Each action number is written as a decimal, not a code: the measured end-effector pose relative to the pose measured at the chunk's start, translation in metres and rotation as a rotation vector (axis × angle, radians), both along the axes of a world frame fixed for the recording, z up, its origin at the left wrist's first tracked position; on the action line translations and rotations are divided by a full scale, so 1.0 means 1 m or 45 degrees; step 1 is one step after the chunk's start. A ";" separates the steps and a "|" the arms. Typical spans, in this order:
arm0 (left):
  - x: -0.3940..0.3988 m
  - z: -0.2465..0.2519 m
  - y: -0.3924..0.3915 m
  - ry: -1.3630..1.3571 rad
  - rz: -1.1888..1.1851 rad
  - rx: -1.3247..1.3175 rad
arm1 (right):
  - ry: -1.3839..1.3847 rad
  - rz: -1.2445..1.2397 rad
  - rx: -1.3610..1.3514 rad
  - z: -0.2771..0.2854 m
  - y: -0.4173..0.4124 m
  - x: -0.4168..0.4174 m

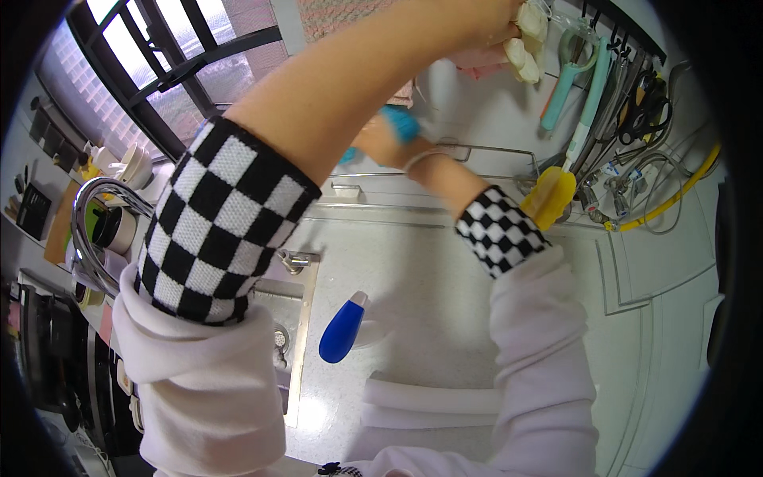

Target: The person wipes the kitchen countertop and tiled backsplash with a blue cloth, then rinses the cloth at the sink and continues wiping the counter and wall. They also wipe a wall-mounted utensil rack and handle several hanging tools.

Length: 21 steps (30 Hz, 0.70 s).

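My left hand [492, 24] is raised at the top, beside cream-coloured gloves [526, 45] that hang on the wall. Its fingers are partly cut off and hidden, so its grip cannot be told. The left forearm crosses above my right hand [381, 140], which is blurred and closed around a blue cloth or sponge [400, 122], near a wire rail [495, 150] at the wall. Blue shows on both sides of that hand. A blue bottle with a white cap [341, 331] lies on the pale countertop [417, 286], apart from both hands.
A sink basin [289, 304] and a curved chrome tap [89, 238] are at left. Mint-handled tools [590, 107], black scissors [644, 113] and a yellow glove or scoop-like item [548, 197] hang at right, near valves and a yellow hose [673, 206]. A white bottle [442, 86] stands behind.
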<state>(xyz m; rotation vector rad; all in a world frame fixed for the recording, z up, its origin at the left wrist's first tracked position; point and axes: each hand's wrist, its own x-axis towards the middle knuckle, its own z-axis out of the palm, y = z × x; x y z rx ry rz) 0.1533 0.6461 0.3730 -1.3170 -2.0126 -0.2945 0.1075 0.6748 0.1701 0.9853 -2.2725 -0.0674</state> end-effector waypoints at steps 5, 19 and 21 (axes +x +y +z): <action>0.011 0.009 -0.031 -0.100 0.065 -0.048 | -0.066 -0.028 0.306 0.012 0.020 0.020; 0.060 -0.022 -0.087 -0.244 -0.623 0.407 | 0.717 -0.114 0.109 0.018 -0.053 0.016; 0.064 -0.036 -0.097 0.182 -0.597 0.351 | 0.369 0.065 -0.090 0.003 0.003 0.014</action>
